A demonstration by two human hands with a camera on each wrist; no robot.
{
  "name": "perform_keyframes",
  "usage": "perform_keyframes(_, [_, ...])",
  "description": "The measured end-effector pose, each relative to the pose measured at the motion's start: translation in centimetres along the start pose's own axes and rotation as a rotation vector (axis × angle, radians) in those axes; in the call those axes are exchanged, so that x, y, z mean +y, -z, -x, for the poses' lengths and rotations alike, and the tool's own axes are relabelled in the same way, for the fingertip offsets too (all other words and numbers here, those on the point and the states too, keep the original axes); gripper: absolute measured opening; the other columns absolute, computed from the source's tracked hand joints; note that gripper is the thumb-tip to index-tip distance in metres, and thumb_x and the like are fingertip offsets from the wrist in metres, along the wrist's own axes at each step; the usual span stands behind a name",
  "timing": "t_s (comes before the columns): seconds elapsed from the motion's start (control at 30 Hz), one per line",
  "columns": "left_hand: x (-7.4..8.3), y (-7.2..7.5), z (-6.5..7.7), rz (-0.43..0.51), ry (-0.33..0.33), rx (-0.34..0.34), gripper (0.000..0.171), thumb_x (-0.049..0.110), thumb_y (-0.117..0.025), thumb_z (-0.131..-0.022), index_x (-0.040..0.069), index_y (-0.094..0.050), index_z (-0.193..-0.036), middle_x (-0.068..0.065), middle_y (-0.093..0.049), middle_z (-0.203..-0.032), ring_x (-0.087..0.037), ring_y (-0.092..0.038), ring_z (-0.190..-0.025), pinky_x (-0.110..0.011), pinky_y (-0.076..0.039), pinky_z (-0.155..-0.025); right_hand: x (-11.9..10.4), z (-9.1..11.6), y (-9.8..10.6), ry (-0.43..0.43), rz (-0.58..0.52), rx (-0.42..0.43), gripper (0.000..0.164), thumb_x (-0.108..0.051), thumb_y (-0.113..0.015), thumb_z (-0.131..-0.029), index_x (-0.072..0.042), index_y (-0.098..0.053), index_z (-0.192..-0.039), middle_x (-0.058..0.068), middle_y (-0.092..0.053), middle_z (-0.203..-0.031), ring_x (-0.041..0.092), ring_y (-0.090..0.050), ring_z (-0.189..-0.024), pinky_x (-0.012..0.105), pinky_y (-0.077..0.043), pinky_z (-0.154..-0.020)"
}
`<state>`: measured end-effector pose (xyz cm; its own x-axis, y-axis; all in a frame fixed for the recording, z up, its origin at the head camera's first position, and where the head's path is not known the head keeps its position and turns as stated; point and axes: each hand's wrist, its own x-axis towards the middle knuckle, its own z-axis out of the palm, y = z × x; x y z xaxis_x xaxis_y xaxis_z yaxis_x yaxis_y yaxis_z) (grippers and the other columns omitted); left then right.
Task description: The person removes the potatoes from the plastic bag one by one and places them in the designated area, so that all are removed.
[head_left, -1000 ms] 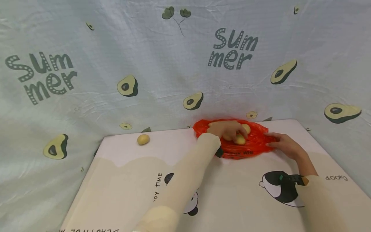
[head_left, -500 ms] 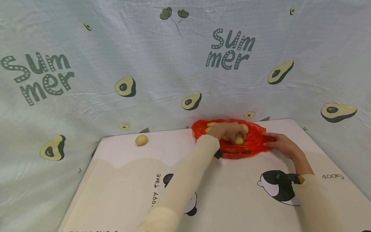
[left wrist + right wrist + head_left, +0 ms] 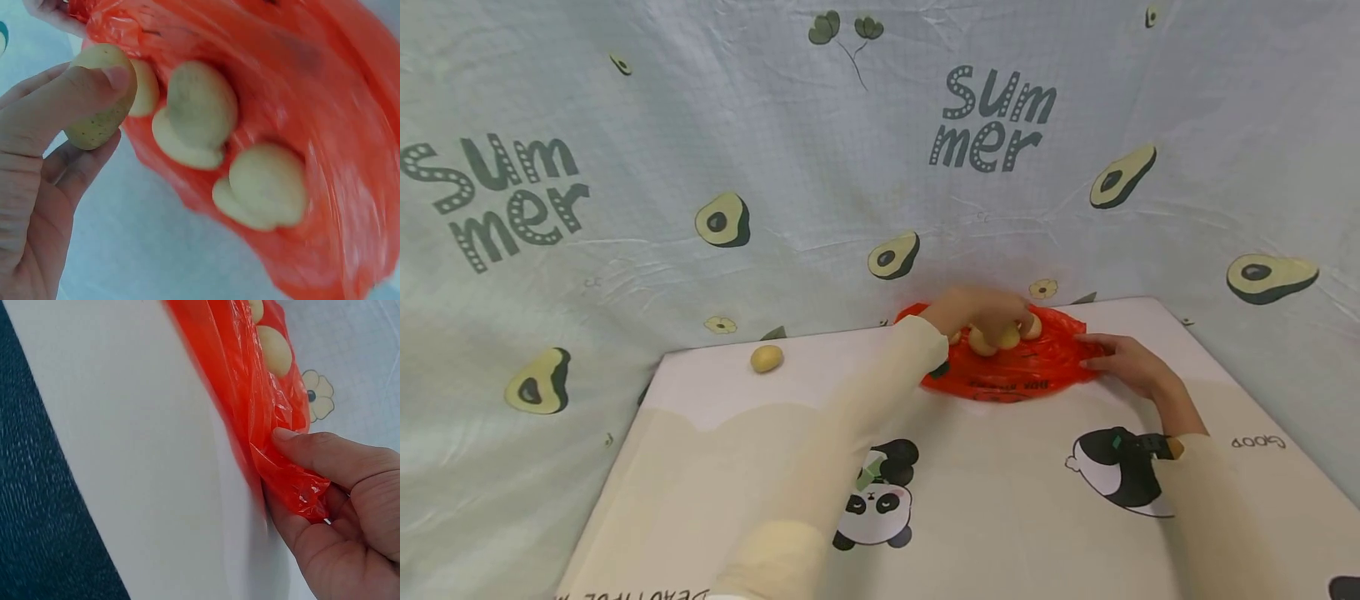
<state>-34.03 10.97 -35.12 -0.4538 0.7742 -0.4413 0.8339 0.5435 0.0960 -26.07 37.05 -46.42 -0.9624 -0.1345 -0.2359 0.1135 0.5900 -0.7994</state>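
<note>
My left hand [image 3: 988,310] holds a yellow-brown potato [image 3: 94,132] between thumb and fingers, above the red plastic bag [image 3: 1022,368]. Several more potatoes [image 3: 203,106] lie on the spread bag, most plainly seen in the left wrist view. My right hand [image 3: 1133,365] pinches the bag's gathered right edge, its thumb on top of the crumpled plastic [image 3: 287,469]. In the right wrist view, two of the potatoes [image 3: 275,351] show past the plastic folds.
One potato [image 3: 767,359] sits by itself at the back left of the table [image 3: 1000,492], whose cover has printed pandas. Behind the back edge hangs a pale curtain [image 3: 805,183] with printed avocados. A dark surface [image 3: 44,487] shows beyond the table edge in the right wrist view.
My left hand has risen from among the potatoes with one in its fingers. My right hand keeps its place at the bag's edge.
</note>
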Motion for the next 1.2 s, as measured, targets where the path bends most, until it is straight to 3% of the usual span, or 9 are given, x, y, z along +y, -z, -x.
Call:
perform_keyframes(0.1, [-1.1,0.3,1.1,-0.024,-0.059,0.045,0.038,0.015,-0.074,-0.093,0.022,-0.062,-0.129,0.004,-0.054,-0.119,-0.014,-0.047,-0.112,-0.022,-0.045,-0.089,-0.1,-0.2,0.1,-0.002,-0.002,-0.001,0.066,-0.012,-0.062,-0.1,0.003,-0.03,-0.157,0.036,-0.025,-0.158,0.052,-0.03,-0.14,0.058,-0.04,-0.109])
perform_keyframes(0.33, [-3.1,0.4,4.4,0.137,-0.132,0.134,0.04,0.024,-0.079,-0.09,0.02,-0.062,-0.125,0.005,-0.059,-0.114,-0.014,-0.05,-0.109,-0.024,-0.046,-0.089,-0.2,-0.5,0.2,-0.008,-0.015,-0.012,0.068,-0.012,-0.062,-0.1,0.002,-0.027,-0.158,0.036,-0.022,-0.158,0.053,-0.029,-0.14,0.058,-0.04,-0.109])
perform_keyframes(0.5, [-4.4,1.1,7.4,0.129,-0.21,0.183,0.035,0.02,-0.078,-0.09,0.013,-0.062,-0.12,0.001,-0.061,-0.11,-0.015,-0.052,-0.105,-0.022,-0.048,-0.087,-0.3,-0.7,0.2,-0.001,-0.002,-0.013,0.068,-0.013,-0.063,-0.1,0.002,-0.028,-0.157,0.037,-0.022,-0.158,0.053,-0.028,-0.14,0.058,-0.04,-0.109])
perform_keyframes(0.8, [-6.6,2.7,12.2,0.059,-0.218,0.199,0.034,0.02,-0.075,-0.091,0.009,-0.061,-0.121,-0.002,-0.063,-0.111,-0.016,-0.054,-0.104,-0.025,-0.047,-0.09,0.3,-0.3,0.4,0.007,0.034,-0.018,0.068,-0.016,-0.063,-0.1,0.002,-0.03,-0.157,0.037,-0.022,-0.158,0.054,-0.027,-0.14,0.059,-0.041,-0.108])
perform_keyframes(1.2, [-9.0,2.0,19.1,0.033,-0.121,0.17,0.037,0.018,-0.075,-0.089,0.011,-0.061,-0.123,-0.002,-0.063,-0.113,-0.019,-0.054,-0.103,-0.029,-0.05,-0.086,-0.1,-0.2,0.1,0.001,0.03,-0.019,0.068,-0.012,-0.062,-0.101,0.004,-0.028,-0.156,0.039,-0.021,-0.157,0.056,-0.026,-0.14,0.06,-0.039,-0.109])
